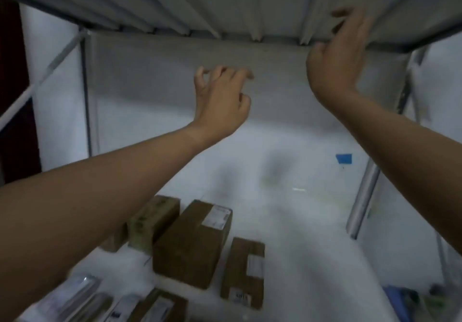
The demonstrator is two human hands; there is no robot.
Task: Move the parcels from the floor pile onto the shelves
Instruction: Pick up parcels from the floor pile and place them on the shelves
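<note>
The left hand (222,99) hangs in the air with its fingers loosely curled and apart, holding nothing. The right hand (337,59) reaches up to the rim of the grey metal shelf (225,9), fingers relaxed and spread; whether they touch it is unclear. Brown cardboard parcels (192,244) lie on the white floor (287,146) below, and their white labels (216,218) are too blurred to read.

The shelf (225,4) overhead was formed of grey sheet metal, ribbed and matt. Its upright post (362,196) was made of bare silvery metal with a dull sheen. The parcels (190,244) were boxed in matt brown cardboard, and a white paper label (216,218) was stuck to the largest. The flat packets (72,296) were wrapped in glossy plastic film. The floor (300,221) was finished smooth and white.
</note>
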